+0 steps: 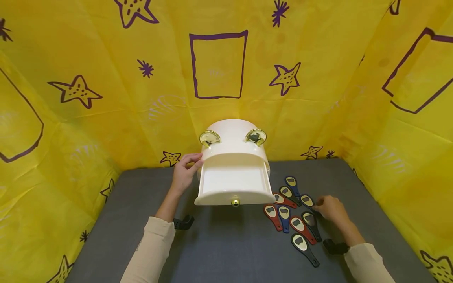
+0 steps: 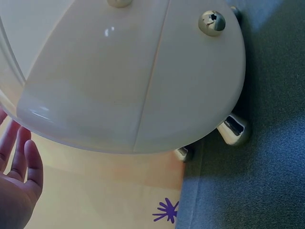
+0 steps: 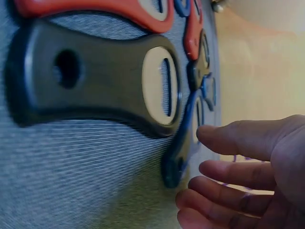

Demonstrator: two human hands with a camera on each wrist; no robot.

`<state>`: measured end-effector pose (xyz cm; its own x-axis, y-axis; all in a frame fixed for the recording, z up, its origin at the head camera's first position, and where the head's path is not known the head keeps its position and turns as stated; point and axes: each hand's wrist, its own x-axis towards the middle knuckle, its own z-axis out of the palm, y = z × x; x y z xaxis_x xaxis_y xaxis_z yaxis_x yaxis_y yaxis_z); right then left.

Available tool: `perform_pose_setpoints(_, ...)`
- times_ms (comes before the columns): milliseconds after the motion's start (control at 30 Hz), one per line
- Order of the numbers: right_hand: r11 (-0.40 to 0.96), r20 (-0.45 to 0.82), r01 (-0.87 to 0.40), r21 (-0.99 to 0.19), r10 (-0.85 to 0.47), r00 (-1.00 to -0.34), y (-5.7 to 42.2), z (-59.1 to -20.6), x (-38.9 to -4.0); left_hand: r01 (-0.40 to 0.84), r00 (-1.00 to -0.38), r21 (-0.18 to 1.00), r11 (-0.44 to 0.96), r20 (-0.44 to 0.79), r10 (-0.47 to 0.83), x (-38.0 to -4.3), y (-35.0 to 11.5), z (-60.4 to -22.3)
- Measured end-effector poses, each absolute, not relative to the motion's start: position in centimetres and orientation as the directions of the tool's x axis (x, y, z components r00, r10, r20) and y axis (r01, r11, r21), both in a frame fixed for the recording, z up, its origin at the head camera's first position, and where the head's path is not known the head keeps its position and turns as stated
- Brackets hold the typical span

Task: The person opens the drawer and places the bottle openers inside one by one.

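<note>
A glossy white rounded drawer box (image 1: 231, 131) stands at the back, its upper drawer (image 1: 235, 177) pulled out with nothing inside. My left hand (image 1: 185, 173) rests its fingers against the left side of the box, near the top. Several bottle openers in red, blue and black lie to the right of it. My right hand (image 1: 330, 208) reaches over a blue bottle opener (image 3: 178, 152) at the group's right edge, its thumb tip close over the metal end. Nearer the right wrist camera lies a black bottle opener (image 3: 105, 81).
Two gold-rimmed round pieces (image 1: 256, 136) stick out of the box top. A gold knob (image 1: 235, 202) sits on the drawer front, and gold feet (image 2: 233, 130) hold the box above the dark grey table (image 1: 226, 255). Yellow patterned cloth (image 1: 159, 129) walls the back and sides.
</note>
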<state>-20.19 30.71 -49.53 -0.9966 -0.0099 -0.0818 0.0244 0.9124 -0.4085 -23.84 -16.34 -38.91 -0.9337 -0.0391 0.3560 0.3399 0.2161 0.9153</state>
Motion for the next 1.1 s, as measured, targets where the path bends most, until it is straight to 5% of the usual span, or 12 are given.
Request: perform_pose_setpoints(1100,0.906,-0.031,0.020,-0.422,0.007,-1.000,29.9,-50.5,-20.0,0.349,-0.931,0.913,0.212,0.364,-0.036,-23.7,-16.4,-38.9)
